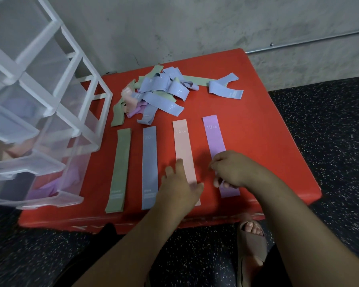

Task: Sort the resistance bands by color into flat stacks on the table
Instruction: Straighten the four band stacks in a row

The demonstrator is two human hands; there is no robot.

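Note:
Four bands lie flat side by side on the red table (pixel 267 131): a green band (pixel 120 168), a blue band (pixel 149 166), a pink band (pixel 183 146) and a purple band (pixel 212 133). My left hand (pixel 180 187) rests flat with straight fingers on the pink band's near end. Over the purple band's near part, my right hand (pixel 230 169) has its fingers curled; whether it pinches the band cannot be told. A tangled pile (pixel 155 92) of blue, green, pink and purple bands lies at the back of the table.
A clear plastic drawer unit (pixel 39 112) with white frame stands on the table's left side, holding pink and purple bands. A grey wall rises behind. The speckled dark floor lies around, and a foot in a sandal (pixel 251 243) is below the table's front edge.

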